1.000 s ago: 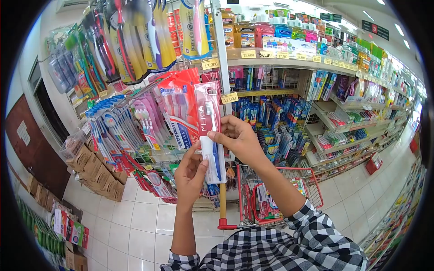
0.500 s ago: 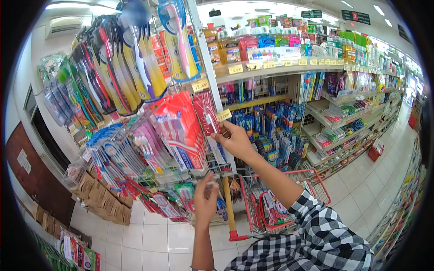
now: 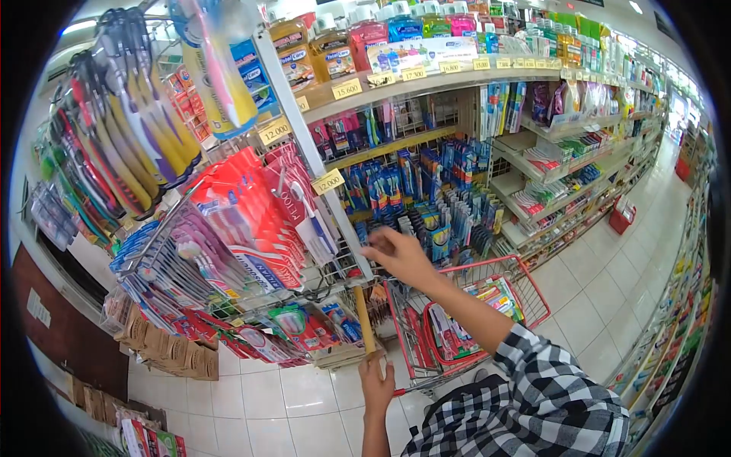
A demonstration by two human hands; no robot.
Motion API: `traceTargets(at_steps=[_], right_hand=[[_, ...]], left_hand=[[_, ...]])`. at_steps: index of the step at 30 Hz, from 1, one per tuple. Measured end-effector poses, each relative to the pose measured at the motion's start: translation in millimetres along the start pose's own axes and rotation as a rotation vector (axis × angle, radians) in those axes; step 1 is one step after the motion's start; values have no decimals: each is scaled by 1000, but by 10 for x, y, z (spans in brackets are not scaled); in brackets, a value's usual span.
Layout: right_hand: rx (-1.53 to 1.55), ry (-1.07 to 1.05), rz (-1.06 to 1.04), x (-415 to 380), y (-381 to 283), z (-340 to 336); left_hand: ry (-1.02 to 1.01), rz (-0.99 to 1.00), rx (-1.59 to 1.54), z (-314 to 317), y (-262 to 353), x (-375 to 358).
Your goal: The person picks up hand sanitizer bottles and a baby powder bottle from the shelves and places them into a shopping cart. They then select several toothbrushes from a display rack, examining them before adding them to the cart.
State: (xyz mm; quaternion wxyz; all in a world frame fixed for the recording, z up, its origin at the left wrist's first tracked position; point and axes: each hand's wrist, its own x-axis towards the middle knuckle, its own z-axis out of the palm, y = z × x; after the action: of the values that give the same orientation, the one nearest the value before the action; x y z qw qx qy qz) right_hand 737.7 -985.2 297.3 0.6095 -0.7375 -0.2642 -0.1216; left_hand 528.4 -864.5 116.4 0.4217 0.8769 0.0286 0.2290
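My right hand [image 3: 396,257] is beside the metal edge of the rack, its fingers loosely bent and apart with nothing in them. To its left hang red-and-white toothbrush packs [image 3: 303,209] and larger red multi-packs [image 3: 247,221]. Lower down, my left hand [image 3: 377,386] has its fingers curled over the lower end of the yellow cart handle [image 3: 365,321], which it partly hides. The red-framed shopping cart [image 3: 525,278] stands beside the rack. Inside it, a red basket [image 3: 432,335] holds several colourful packs [image 3: 495,297].
Toothbrushes [image 3: 126,114] hang at the upper left. Mouthwash bottles [image 3: 369,38] line a shelf [image 3: 426,85] above blue toothbrush packs [image 3: 403,183]. Another red basket [image 3: 622,215] sits on the tiled floor [image 3: 586,286]. Shelving [image 3: 670,320] runs along the right, and cardboard boxes [image 3: 171,354] stand at the lower left.
My right hand has let go of the red toothbrush pack and moved off the rack. My left hand has moved down and right to the cart handle. The view has shifted right.
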Motion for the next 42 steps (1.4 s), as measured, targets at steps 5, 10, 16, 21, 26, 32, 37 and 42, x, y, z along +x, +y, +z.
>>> traceTargets(at_steps=[5,10,16,21,26,32,37,42], right_hand=[[-103,6,349,-1395,1427,-770],[-206,36,551,-2607,2055,-1748],[-288,18,729,-3306,2847,-2820],[-299,-151,849,-2946,3104,-2948],[-199,-332,456,-2318,3370,-2389],[-30,-506,457,-1660,3552,-1605],[-18,-451,468,-1556,3766,-1862],[-408,-549,231,-1880,3784,-2561]], left_hand=[[-48,-112,6,169,194,-55],[455,195,291,-368,1146,1088],[733,364,888,-128,1699,2333],[694,281,730,752,1285,1924],[134,-244,729,1722,1075,309],[-4,-412,547,2146,730,-260],[-131,-401,362,2701,456,-16],[-88,-406,235,3186,-103,45]])
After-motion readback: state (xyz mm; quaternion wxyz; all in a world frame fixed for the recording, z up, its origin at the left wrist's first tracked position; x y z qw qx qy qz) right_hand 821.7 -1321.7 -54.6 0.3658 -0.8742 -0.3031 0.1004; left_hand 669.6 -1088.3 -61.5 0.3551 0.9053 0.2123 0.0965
